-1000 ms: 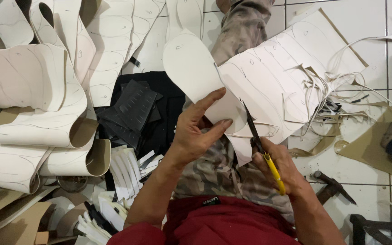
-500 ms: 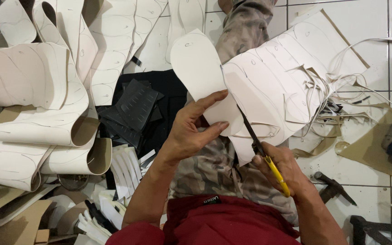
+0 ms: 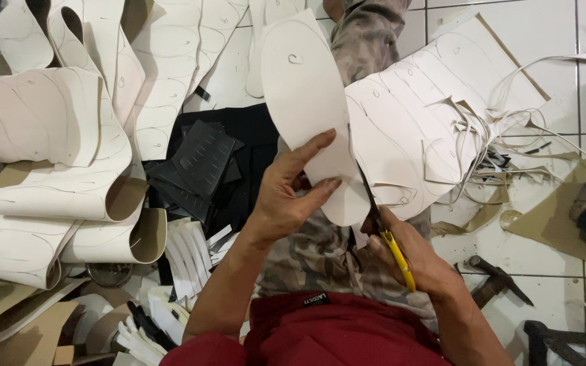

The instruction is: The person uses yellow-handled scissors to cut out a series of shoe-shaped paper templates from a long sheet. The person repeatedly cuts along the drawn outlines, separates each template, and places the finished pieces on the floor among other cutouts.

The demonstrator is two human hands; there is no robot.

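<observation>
The left hand grips a white sole-shaped cutout. The right hand is closed around yellow-handled scissors, blades at the cutout's edge

We have a single view, from a camera worn on the head, looking almost straight down over the red shirt and lap to the white tiled floor. It sits close: both forearms enter from the bottom edge, and the left hand and right hand fill the middle of the frame. Curled pale sheets reach the left edge, and a hammer lies at lower right. No second view overlaps it.
</observation>
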